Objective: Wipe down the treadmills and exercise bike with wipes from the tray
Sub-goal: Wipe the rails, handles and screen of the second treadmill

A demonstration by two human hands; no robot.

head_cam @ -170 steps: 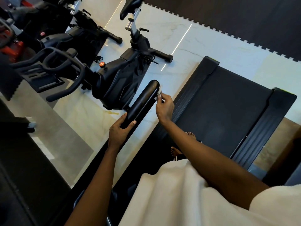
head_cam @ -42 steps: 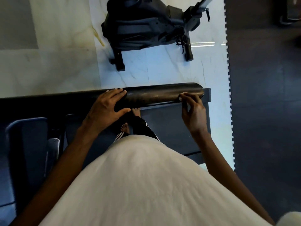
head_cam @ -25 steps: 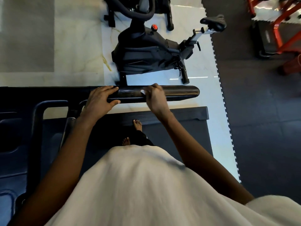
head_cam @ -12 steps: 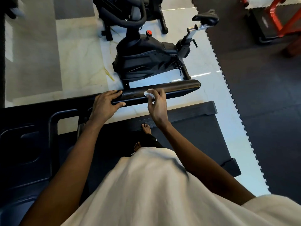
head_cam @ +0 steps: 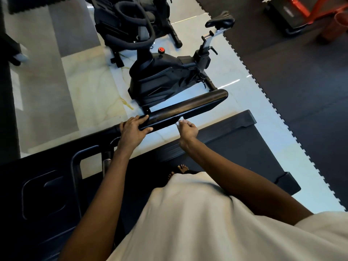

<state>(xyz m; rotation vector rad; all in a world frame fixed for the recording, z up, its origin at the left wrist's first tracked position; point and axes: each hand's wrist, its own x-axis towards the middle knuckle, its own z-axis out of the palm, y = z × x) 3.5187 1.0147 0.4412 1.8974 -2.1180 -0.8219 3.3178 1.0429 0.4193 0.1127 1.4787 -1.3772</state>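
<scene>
Right hand (head_cam: 187, 129) lowered — handrail (head_cam: 190, 107) near side

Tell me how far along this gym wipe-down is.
Done: nothing visibly finished. In hand: the right hand pinches a wipe against the treadmill handrail while the left hand grips it. Left: the exercise bike beyond, no hand on it.
</scene>
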